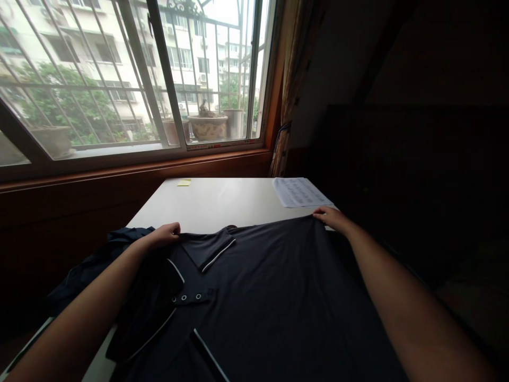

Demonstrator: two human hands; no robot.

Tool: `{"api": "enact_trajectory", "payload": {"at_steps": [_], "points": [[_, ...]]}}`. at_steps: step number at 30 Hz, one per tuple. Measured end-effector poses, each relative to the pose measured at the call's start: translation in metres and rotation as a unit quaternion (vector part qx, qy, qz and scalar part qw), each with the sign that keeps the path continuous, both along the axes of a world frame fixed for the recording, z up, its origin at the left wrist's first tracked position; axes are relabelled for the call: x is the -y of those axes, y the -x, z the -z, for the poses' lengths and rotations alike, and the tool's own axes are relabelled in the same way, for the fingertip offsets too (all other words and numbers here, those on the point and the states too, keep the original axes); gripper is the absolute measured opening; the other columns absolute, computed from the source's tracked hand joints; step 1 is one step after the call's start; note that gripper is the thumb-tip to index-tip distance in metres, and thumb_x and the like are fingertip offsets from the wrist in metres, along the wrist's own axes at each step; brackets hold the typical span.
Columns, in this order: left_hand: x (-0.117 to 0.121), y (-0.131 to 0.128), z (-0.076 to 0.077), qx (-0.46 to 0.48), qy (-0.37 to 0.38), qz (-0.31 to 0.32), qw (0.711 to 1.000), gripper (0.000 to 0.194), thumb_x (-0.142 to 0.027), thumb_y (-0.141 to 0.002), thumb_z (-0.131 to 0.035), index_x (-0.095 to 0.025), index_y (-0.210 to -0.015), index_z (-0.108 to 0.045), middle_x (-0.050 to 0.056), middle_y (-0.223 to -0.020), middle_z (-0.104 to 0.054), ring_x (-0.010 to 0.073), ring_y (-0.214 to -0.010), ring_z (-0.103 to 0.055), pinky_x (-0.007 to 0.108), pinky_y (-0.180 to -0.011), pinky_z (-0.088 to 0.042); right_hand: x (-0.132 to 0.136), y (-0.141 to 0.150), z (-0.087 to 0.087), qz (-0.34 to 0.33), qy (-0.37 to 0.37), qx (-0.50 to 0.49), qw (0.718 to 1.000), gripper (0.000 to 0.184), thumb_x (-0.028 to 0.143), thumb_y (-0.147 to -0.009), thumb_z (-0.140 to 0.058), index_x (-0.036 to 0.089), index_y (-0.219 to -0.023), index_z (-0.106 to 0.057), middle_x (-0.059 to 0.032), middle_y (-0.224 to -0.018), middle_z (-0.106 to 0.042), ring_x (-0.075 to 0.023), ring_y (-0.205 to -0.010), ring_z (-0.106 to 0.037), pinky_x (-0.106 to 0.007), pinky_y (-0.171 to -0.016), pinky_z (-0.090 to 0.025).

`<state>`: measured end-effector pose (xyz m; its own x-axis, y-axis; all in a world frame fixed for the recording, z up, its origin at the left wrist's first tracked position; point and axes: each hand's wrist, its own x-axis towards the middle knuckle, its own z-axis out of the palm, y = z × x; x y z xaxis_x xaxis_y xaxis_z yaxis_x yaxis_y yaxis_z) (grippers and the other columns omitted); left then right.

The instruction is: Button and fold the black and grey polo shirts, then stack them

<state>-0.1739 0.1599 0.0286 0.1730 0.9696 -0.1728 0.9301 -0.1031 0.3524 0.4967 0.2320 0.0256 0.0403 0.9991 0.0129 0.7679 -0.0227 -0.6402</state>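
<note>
One dark shirt spread toward tabletop's near edge, sleeves inward, otherwise seemingly unfolded; left hand, right hand pinch far side.

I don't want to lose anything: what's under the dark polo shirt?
The white table shows beyond the dark polo shirt and seems to support it. Anything else directly underneath is covered, so it cannot be seen.

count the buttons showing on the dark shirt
3: on the dark short-sleeved fabric shirt, one round pale-rimmed button beside the black white-edged collar, a middle button, and an end button farthest from the collar. More may be hidden under the collar.
</note>
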Motion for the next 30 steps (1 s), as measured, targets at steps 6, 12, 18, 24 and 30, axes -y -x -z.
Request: {"api": "enact_trajectory", "payload": {"at_steps": [6,12,18,24,30], "points": [[-0.015,-0.03,-0.006,0.007,-0.02,0.05,0.999,0.032,-0.044,-0.071,-0.061,-0.02,-0.089,-0.072,0.008,-0.096,-0.07,0.0252,-0.092,-0.064,0.031,-0.082,-0.048,0.002,0.004,0.006,-0.005,0.002,-0.006,1.0,0.024,0.035,-0.079,-0.065,0.017,-0.094,-0.072,-0.0067,-0.088,-0.074,-0.0202,-0.078,-0.065,-0.028,-0.069,-0.052],[-0.035,-0.099,0.011,0.044,-0.058,0.086,0.994,0.044,-0.054,-0.084,-0.054,-0.019,-0.099,-0.076,0.011,-0.102,-0.071,0.0251,-0.094,-0.066,0.03,-0.083,-0.048,0.005,0.011,0.005,-0.006,-0.01,-0.009,1.0,0.027,0.041,-0.077,-0.068,0.018,-0.091,-0.072,-0.007,-0.089,-0.073,-0.0216,-0.08,-0.066,-0.031,-0.072,-0.053],[-0.054,-0.141,0.027,0.064,-0.062,0.096,0.991,0.029,-0.042,-0.078,-0.066,-0.018,-0.09,-0.076,0.011,-0.098,-0.071,0.0253,-0.09,-0.066,0.031,-0.08,-0.048,0.014,0.011,0.005,-0.002,-0.008,0.0,1.0,0.027,0.04,-0.08,-0.065,0.018,-0.094,-0.071,-0.0069,-0.091,-0.073,-0.0215,-0.082,-0.066,-0.029,-0.07,-0.053],[-0.056,-0.143,0.031,0.089,-0.085,0.091,0.988,0.022,-0.035,-0.081,-0.062,-0.016,-0.088,-0.073,0.011,-0.102,-0.066,0.0224,-0.088,-0.064,0.031,-0.08,-0.049,0.02,0.011,0.005,0.006,-0.027,0.013,1.0,0.023,0.039,-0.08,-0.064,0.02,-0.091,-0.072,-0.0066,-0.094,-0.074,-0.0233,-0.087,-0.067,-0.031,-0.078,-0.052],[-0.051,-0.144,0.045,0.115,-0.114,0.07,0.984,0.019,-0.033,-0.087,-0.058,-0.016,-0.092,-0.067,0.011,-0.103,-0.062,0.0213,-0.088,-0.064,0.033,-0.081,-0.051,0.023,0.013,0.009,0.014,-0.047,0.03,0.998,0.021,0.036,-0.081,-0.062,0.021,-0.091,-0.071,-0.0075,-0.098,-0.074,-0.0245,-0.093,-0.066,-0.032,-0.083,-0.049]]}}
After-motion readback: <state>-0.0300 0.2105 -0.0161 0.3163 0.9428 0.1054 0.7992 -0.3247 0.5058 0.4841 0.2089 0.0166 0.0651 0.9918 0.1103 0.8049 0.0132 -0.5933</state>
